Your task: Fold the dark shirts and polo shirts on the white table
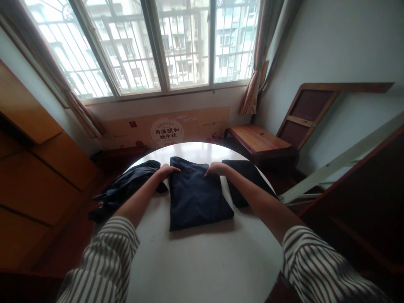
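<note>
A dark navy folded garment (197,198) lies flat in the middle of the white round table (202,261); its exact kind I cannot tell. My left hand (167,170) pinches its left edge near the far end, thumb on top. On the opposite edge, my right hand (216,168) grips the cloth with fingers closed. Left of it rests a loose, crumpled heap of dark clothes (126,185), partly behind my left forearm. A black folded cloth (238,181) sits to the right, partly covered by my right forearm.
Beyond the table stand a low wooden side table (259,139) and a printed cardboard panel (167,126) under the barred window (186,46). Wooden cabinets (38,176) line the left side. On the right, a pale metal frame (331,168) slants close to the table's edge.
</note>
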`<state>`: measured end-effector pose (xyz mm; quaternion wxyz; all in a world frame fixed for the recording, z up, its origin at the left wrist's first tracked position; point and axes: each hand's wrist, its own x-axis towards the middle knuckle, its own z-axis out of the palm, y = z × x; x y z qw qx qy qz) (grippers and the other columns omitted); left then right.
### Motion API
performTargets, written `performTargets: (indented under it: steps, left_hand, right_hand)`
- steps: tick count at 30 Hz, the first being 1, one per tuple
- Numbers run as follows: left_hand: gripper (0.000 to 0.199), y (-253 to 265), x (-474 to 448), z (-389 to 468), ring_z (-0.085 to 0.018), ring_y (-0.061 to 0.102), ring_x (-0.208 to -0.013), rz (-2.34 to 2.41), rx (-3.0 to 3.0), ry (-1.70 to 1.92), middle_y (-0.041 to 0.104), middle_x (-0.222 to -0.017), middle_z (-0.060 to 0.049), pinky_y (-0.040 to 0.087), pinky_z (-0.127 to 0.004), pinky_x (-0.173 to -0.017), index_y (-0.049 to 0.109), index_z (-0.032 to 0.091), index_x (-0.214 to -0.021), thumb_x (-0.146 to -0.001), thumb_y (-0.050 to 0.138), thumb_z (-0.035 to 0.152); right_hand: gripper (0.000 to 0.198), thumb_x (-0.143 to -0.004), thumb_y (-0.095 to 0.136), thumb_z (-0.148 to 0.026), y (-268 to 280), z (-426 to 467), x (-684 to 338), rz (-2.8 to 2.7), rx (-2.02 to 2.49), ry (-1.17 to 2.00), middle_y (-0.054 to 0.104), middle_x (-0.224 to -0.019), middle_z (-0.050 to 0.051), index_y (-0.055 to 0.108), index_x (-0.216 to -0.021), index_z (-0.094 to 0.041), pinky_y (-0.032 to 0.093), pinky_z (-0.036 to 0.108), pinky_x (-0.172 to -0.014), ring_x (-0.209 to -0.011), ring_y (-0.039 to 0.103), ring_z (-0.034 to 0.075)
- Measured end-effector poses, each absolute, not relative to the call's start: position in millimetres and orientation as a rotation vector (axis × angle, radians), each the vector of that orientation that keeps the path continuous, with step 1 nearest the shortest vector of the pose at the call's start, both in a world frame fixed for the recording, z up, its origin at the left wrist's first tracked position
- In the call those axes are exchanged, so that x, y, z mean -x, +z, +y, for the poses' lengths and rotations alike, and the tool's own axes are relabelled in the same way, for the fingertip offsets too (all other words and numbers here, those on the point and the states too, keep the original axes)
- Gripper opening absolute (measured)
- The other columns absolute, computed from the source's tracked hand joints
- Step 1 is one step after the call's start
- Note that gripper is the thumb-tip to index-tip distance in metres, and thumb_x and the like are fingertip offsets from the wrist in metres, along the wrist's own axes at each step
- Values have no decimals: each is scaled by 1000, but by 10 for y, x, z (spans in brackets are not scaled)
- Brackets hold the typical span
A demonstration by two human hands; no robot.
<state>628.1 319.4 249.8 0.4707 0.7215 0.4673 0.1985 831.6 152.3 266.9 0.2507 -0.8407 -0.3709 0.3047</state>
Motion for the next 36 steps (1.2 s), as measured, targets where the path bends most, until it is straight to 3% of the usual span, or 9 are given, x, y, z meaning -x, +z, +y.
performTargets:
  steps: [5, 9, 13, 16, 20, 25, 27, 30, 36]
  left_hand:
    - [32, 2629, -6381, 3209, -22, 68, -72, 887, -1770, 650, 68, -74, -6, 56, -35, -69, 62, 11, -91, -72, 79, 31]
    - [38, 3133, -6330, 3225, -18, 65, -96, 638, -1840, 1081, 68, -102, -6, 52, -30, -87, 57, 15, -107, -79, 72, 36]
    - [44, 3529, -5995, 2896, -22, 64, -105, 244, -2072, 1537, 68, -108, -8, 50, -35, -94, 57, 17, -107, -78, 74, 45]
    - [31, 3357, -5612, 2435, -26, 62, -113, -164, -2262, 1358, 68, -113, -11, 46, -47, -102, 57, 20, -102, -85, 67, 45]
    - [13, 2663, -5046, 1863, -25, 55, -126, -297, -2535, 896, 67, -120, -13, 32, -53, -113, 57, 21, -104, -92, 55, 20]
    - [63, 2270, -4560, 1530, -26, 39, -140, -242, -2736, 210, 52, -143, -11, 22, -54, -119, 48, 22, -135, -74, 49, 7]
    - [64, 2365, -4608, 1501, -24, 46, -135, -200, -2730, 197, 55, -141, -9, 17, -53, -120, 50, 22, -134, -72, 46, 6]
    - [52, 2498, -4952, 1438, -20, 52, -129, -1, -2755, 324, 59, -135, -8, 18, -50, -121, 55, 21, -128, -81, 39, 7]
    - [60, 2160, -5483, 1056, -31, 23, -147, 292, -2898, 182, 29, -158, -15, 23, -57, -117, 35, 18, -151, -99, 36, 49]
  right_hand:
    - [30, -60, 87, -29, 2798, 1442, -8294, -1013, 2036, 871, 64, -62, 6, 64, -66, -12, 53, 29, -59, -65, 64, 21]
    - [34, -72, 78, -36, 3133, 1330, -8401, -1100, 1675, 693, 70, -83, 4, 66, -96, -15, 54, 29, -74, -79, 66, 19]
    - [49, -73, 77, -36, 3411, 1135, -8468, -1291, 1226, 234, 70, -105, 7, 63, -115, -17, 52, 35, -88, -98, 64, 23]
    - [45, -79, 71, -31, 3292, 835, -8398, -1509, 1203, 232, 70, -111, 8, 63, -122, -18, 52, 36, -90, -100, 66, 24]
    - [39, -82, 63, -19, 2715, 241, -8178, -1869, 1340, 395, 68, -122, 11, 67, -120, -17, 43, 41, -105, -115, 62, 26]
    - [63, -66, 48, 5, 2316, -278, -7978, -2111, 1528, 511, 64, -131, 8, 71, -117, -24, 32, 48, -114, -130, 52, 25]
    - [61, -68, 45, 5, 2384, -203, -7930, -2035, 1580, 424, 64, -131, 7, 71, -116, -24, 35, 44, -114, -129, 54, 23]
    - [48, -85, 44, -7, 2498, 204, -7818, -1793, 1692, 260, 59, -137, 11, 66, -126, -19, 38, 39, -112, -128, 54, 22]
    - [58, -98, 34, -56, 2190, 982, -7567, -1546, 2285, 249, 17, -163, 4, 32, -152, -33, 8, 66, -114, -149, 11, 34]
